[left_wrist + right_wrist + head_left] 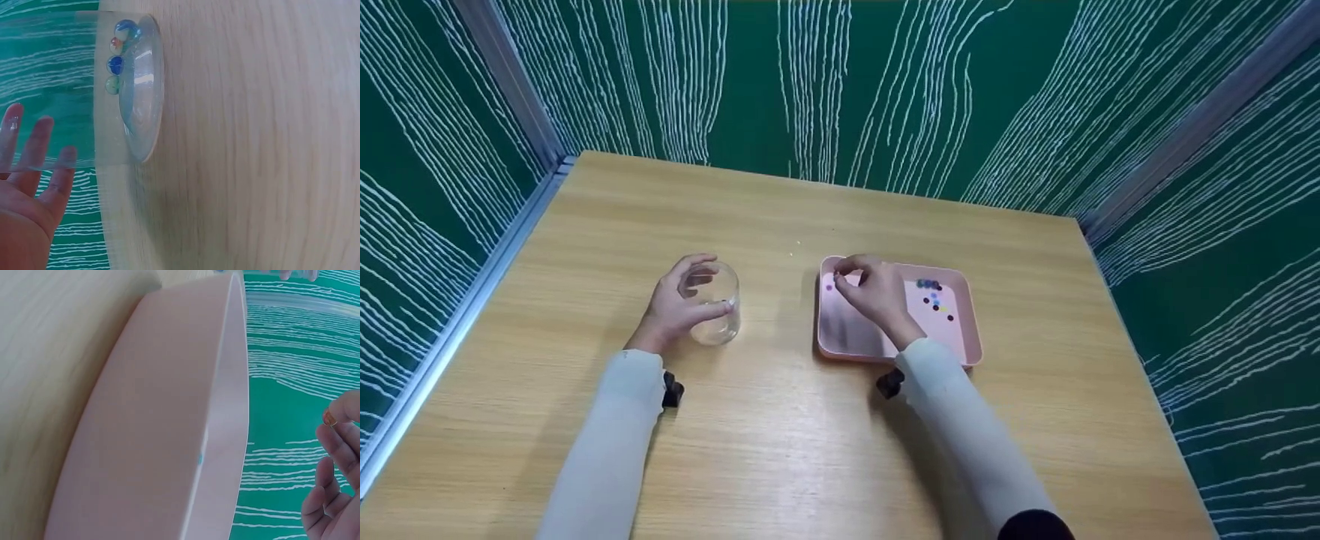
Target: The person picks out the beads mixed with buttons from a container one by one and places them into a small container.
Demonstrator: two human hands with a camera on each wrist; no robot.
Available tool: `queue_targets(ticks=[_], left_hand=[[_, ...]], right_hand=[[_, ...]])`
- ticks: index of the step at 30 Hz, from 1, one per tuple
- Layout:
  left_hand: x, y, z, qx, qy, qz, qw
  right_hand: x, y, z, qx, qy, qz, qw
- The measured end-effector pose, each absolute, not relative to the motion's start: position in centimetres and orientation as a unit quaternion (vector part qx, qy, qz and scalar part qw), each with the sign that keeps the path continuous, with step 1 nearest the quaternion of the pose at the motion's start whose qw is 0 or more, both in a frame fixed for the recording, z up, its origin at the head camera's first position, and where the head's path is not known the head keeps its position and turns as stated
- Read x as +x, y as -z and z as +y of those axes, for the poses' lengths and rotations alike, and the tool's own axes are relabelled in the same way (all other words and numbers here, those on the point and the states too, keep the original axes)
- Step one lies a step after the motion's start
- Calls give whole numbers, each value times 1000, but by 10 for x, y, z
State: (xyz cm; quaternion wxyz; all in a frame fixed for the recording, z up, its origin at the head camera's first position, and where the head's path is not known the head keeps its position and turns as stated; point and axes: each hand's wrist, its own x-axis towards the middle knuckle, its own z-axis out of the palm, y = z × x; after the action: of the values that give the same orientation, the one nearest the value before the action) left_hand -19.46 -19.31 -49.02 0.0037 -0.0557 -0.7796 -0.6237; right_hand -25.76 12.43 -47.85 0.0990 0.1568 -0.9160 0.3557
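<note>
A clear glass jar (723, 330) stands upright on the table, left of the tray. My left hand (666, 309) holds it from the left side, thumb and fingers spread around the wall. Several marbles (115, 65) lie at the jar's bottom in the left wrist view. Over the left part of a pink tray (975, 341), my right hand (881, 296) pinches a small orange-red marble (329, 418) between thumb and index finger. Its other fingers are loosely curled. Several small coloured marbles (928, 284) lie in the right half of the tray, partly bunched together.
The wooden table (780, 435) carries the jar and the tray. A tiny pale speck (791, 253) lies between them, towards the back. Green walls (750, 90) with white streaks enclose the table at the back and sides, with grey metal posts (510, 82) at the corners.
</note>
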Motion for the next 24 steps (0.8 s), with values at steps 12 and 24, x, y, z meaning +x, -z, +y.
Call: queue_targets(ticks=[12, 24], left_hand=[[-198, 494, -194, -58, 644, -762, 7], [-206, 512, -197, -64, 650, -757, 23]], right_hand=[[-252, 476, 98, 199, -373, -899, 116], [-241, 472, 68, 219, -403, -884, 94]])
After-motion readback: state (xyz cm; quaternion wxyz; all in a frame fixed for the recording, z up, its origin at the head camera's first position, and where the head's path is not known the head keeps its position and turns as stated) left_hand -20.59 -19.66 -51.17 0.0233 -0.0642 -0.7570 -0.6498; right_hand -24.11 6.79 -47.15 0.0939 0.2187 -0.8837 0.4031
